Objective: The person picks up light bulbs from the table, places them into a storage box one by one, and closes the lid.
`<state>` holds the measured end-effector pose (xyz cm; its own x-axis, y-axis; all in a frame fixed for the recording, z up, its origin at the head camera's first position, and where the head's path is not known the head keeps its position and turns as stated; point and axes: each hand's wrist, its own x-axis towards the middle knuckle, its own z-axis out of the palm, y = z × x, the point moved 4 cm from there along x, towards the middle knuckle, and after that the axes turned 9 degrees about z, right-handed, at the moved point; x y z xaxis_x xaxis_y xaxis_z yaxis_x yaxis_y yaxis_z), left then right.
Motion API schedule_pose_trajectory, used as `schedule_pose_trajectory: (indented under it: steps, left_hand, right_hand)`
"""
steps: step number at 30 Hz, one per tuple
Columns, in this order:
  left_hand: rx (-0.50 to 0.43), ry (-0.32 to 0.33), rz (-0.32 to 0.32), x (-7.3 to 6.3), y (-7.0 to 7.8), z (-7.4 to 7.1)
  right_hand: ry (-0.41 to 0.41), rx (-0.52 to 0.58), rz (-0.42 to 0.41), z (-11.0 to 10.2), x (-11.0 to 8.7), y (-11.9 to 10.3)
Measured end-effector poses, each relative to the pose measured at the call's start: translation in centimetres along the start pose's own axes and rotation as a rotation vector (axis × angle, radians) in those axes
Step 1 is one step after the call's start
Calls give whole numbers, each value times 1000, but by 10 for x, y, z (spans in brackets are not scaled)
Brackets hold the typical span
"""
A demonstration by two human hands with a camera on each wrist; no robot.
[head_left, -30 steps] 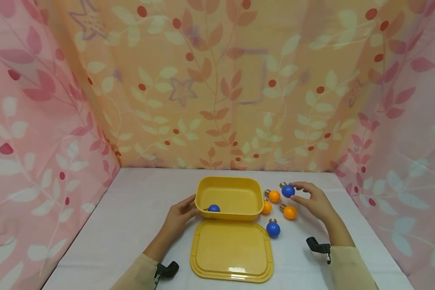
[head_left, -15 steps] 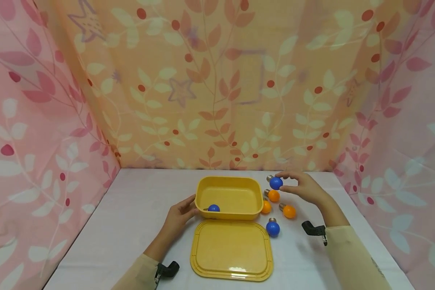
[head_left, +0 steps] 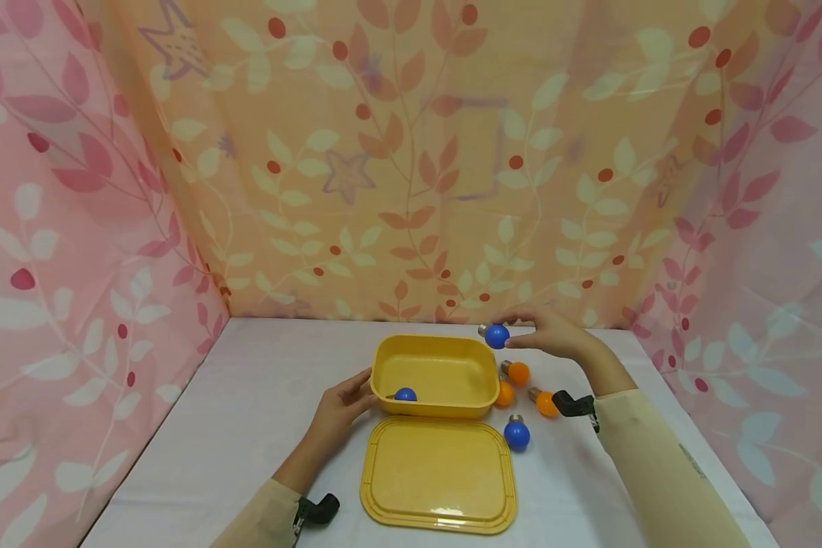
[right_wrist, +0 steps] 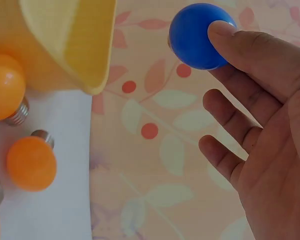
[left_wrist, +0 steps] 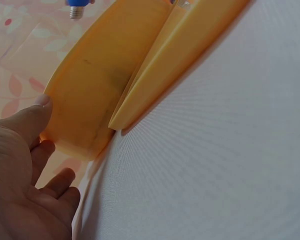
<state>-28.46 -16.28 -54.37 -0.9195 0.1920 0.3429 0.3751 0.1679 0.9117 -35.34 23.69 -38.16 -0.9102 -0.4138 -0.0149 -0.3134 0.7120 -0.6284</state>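
Note:
My right hand (head_left: 544,332) pinches a blue light bulb (head_left: 496,336) between thumb and fingers, above the back right corner of a yellow plastic box (head_left: 445,409). Its metal screw base points left in the head view; in the right wrist view the thumb (right_wrist: 247,42) presses the round blue globe. At the box's left end, my left hand (head_left: 342,403) rests against the outer wall. There the left wrist view has the thumb (left_wrist: 32,117) at the rim and the other fingers loosely bent. Another blue bulb (head_left: 406,394) lies inside the box, partly hidden by the front wall.
The yellow lid (head_left: 438,472) lies flat in front of the box. To the right are three orange bulbs, the nearest box one (head_left: 504,393) partly behind its wall, plus a blue bulb (head_left: 517,434) beside the lid. Patterned cloth (head_left: 411,228) encloses the white table.
My right hand has carried the blue bulb leftward and up, from beyond the orange bulbs to the box's back right corner. The left hand and box have stayed put.

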Motion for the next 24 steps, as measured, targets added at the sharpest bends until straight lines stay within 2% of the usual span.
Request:
schedule_pose_trajectory:
  steps: [5, 13, 19, 24]
  left_hand:
    - [-17, 2, -9, 0, -1, 0]
    - [-19, 12, -23, -1, 2, 0]
    - [-5, 15, -22, -1, 1, 0]
    - [4, 7, -20, -1, 1, 0]
  right_hand:
    - [-60, 10, 54, 2, 14, -15]
    - [-157, 38, -24, 11, 38, -43]
    - [-211, 1, -14, 20, 55, -58]
    - [-258, -9, -73, 28, 68, -69]
